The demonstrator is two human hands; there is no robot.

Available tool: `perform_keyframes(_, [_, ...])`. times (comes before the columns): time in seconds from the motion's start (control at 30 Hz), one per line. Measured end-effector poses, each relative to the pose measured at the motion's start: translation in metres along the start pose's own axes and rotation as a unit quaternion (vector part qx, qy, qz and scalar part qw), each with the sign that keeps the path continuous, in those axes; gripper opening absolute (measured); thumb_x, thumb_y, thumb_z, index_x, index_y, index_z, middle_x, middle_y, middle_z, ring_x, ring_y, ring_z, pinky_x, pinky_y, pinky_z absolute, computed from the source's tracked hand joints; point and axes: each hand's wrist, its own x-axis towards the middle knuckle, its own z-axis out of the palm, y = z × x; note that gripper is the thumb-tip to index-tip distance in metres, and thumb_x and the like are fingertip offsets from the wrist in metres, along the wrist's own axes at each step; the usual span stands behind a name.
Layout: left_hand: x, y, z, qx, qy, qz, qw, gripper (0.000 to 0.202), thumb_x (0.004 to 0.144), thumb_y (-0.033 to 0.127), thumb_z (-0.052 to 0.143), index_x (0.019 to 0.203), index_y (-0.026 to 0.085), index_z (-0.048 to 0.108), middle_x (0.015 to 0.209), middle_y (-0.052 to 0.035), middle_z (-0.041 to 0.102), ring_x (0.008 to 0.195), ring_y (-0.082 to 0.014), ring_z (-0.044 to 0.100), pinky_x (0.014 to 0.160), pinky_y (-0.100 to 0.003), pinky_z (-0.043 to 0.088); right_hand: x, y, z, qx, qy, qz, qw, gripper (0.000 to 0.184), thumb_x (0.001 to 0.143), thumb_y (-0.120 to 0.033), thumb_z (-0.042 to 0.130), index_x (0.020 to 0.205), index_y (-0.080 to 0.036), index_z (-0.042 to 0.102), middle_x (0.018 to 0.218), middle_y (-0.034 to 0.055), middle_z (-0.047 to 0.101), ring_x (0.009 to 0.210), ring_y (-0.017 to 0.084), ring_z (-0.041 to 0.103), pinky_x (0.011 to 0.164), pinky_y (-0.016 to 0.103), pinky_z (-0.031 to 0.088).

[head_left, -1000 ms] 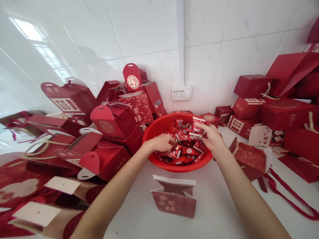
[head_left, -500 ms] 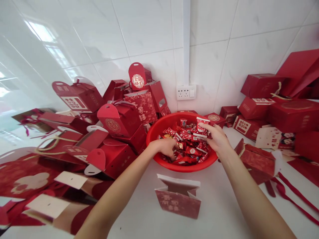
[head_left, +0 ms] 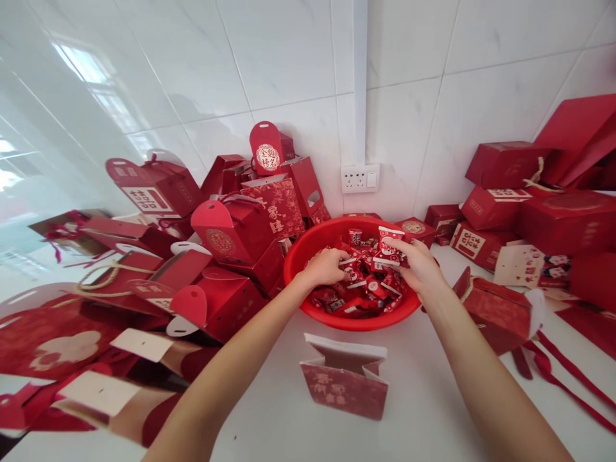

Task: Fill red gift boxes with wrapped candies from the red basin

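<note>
A red plastic basin (head_left: 353, 323) holds many small candies (head_left: 373, 287) in red and white wrappers. Over its right side, my right hand (head_left: 419, 266) is closed on wrapped candies (head_left: 389, 244), pinched between thumb and fingers. My left hand (head_left: 326, 267) is inside the basin on the left, its fingers curled down among the candies. Whatever lies under those fingertips is hidden. In front of the basin a small red paper gift bag (head_left: 344, 390) stands with its mouth open, between my forearms.
Red gift boxes (head_left: 233, 234) are heaped on the left. More boxes (head_left: 498, 212) are stacked on the right, with a red ribbon (head_left: 546, 372) on the white table (head_left: 423, 410). A wall socket (head_left: 360, 179) sits behind the basin.
My left hand has shifted slightly up and away from me within the basin, and candies near its fingers have moved. The right hand stays in place with its candies.
</note>
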Motion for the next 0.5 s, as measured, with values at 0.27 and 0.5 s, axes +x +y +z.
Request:
perform_keyframes(0.27, [0.013, -0.013, 0.007, -0.162, 0.131, -0.043, 0.977, 0.039, 0.08, 0.052, 0.067, 0.085, 0.015, 0.076, 0.079, -0.0038, 0.073, 0.077, -0.0225, 0.066, 0.07, -0.028, 0.046, 0.001, 0.001, -0.002, -0.009, 0.0, -0.001, 1.0, 0.023, 0.056, -0.02, 0.084, 0.076, -0.02, 0.072, 0.07, 0.0007, 0.078, 0.059, 0.02, 0.073, 0.047, 0.027, 0.058])
perform_keyframes(0.5, [0.019, -0.024, 0.012, -0.26, 0.168, -0.05, 0.95, 0.057, 0.074, 0.07, 0.063, 0.063, 0.015, 0.064, 0.059, 0.0001, 0.056, 0.063, -0.0165, 0.053, 0.058, -0.025, 0.036, 0.0, 0.0, -0.002, -0.006, 0.0, 0.004, 1.0, 0.022, 0.056, -0.019, 0.082, 0.076, -0.02, 0.073, 0.067, -0.001, 0.077, 0.053, 0.017, 0.068, 0.041, 0.024, 0.053])
